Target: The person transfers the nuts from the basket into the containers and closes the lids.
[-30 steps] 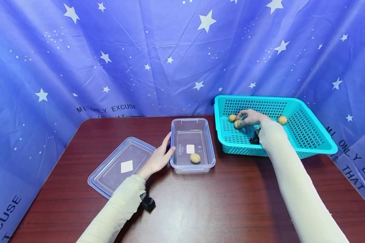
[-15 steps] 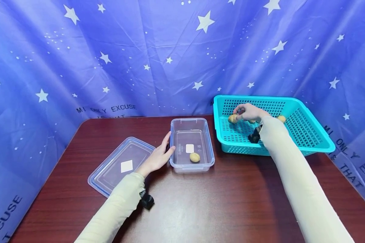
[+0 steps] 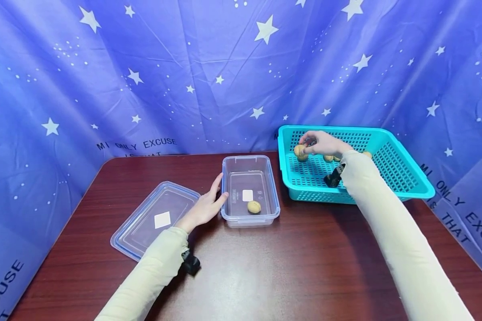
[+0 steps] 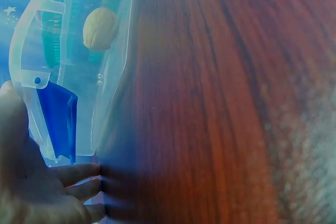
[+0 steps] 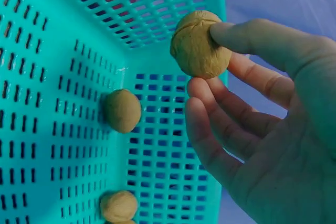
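In the head view, my right hand (image 3: 323,143) pinches a walnut (image 3: 300,152) between thumb and fingers over the left part of the turquoise basket (image 3: 355,196). The right wrist view shows that walnut (image 5: 199,45) held above the basket floor, with more walnuts (image 5: 123,110) lying below. My left hand (image 3: 204,209) rests against the left side of a clear plastic container (image 3: 251,220), its fingers fairly straight along the outside. One walnut (image 3: 254,207) lies inside the container, near its front. The left wrist view shows the blue side clip (image 4: 60,119) beside my left hand.
A clear lid (image 3: 136,236) with a white square sticker lies on the brown table (image 3: 265,276), left of the container and partly behind my left arm. A blue curtain (image 3: 209,58) with stars hangs behind the table.
My right hand has moved left and up within the basket and now holds a walnut raised off the floor. The left hand stays at the container. The head view has shifted slightly.
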`<state>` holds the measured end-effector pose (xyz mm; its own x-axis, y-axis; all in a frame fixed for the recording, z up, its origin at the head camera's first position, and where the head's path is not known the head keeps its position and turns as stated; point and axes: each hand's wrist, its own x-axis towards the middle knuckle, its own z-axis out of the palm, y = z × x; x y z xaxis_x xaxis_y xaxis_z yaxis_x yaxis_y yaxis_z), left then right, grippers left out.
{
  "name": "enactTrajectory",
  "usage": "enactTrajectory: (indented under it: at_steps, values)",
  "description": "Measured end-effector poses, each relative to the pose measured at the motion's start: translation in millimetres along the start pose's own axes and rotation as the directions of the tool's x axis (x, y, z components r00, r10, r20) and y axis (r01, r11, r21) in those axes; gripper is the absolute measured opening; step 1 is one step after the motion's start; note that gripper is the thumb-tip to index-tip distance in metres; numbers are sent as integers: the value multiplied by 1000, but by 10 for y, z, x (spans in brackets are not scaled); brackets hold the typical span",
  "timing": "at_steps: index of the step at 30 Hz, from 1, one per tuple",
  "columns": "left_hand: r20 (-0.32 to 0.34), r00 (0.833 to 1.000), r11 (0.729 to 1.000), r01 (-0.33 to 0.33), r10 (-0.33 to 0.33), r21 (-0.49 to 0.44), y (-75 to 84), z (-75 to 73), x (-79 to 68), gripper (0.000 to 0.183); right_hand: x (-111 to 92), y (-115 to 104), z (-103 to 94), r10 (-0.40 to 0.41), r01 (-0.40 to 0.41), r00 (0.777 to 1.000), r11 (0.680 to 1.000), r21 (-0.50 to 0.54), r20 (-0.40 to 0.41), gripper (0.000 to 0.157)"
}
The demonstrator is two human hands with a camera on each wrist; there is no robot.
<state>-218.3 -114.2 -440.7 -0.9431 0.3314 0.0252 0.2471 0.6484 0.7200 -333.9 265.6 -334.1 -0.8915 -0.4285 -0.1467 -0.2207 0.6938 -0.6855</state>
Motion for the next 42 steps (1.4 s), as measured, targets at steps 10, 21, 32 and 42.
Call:
enactTrajectory:
  at_steps: [10,21,32,42]
  values:
    - [-5,999,999,-38,38,-27,-17,3,23,67,-38,-218,30,-5,5,1000,1000,-15,-14,34]
    - [0,999,999,-40,40,-29,-13,4,32,67,-104,-286,94,-57,57,998,998,-4,-20,34]
    - [-2,999,999,-39,39,-28,-17,4,30,67,-177,-328,176,-108,109,994,993,43,-26,32]
    - [1,999,999,-36,36,-18,-15,3,19,67,-254,-326,256,-125,127,992,991,47,-34,32]
